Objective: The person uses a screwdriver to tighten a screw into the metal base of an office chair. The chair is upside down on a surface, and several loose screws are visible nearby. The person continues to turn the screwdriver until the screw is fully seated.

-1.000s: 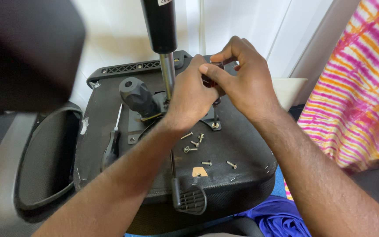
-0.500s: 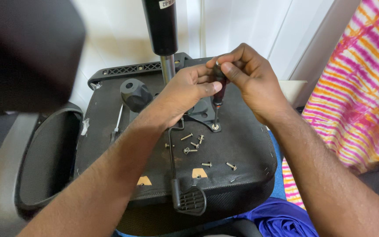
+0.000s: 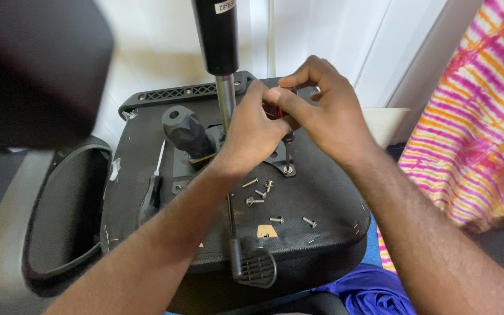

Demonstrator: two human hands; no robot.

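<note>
An upturned black office chair seat [image 3: 322,216] lies in front of me, its gas cylinder [image 3: 217,41] standing up from the metal mechanism plate. My left hand [image 3: 252,131] and my right hand [image 3: 322,114] are both closed around a small screwdriver [image 3: 287,153], held upright. Its tip rests on a screw at the plate's front right corner [image 3: 287,170]. Several loose screws [image 3: 261,192] lie on the seat underside just below my hands. A second screwdriver [image 3: 153,186] lies flat on the seat to the left.
A black knob [image 3: 185,131] sticks out left of the cylinder, and a black lever paddle [image 3: 255,268] hangs at the seat's front edge. A chair armrest loop [image 3: 59,221] is on the left. Pink striped fabric [image 3: 473,134] is at right, blue cloth [image 3: 368,291] below.
My hands lifted slightly off the plate a moment ago, then came back down. The screwdriver now stands upright on the corner screw with both hands around its handle.
</note>
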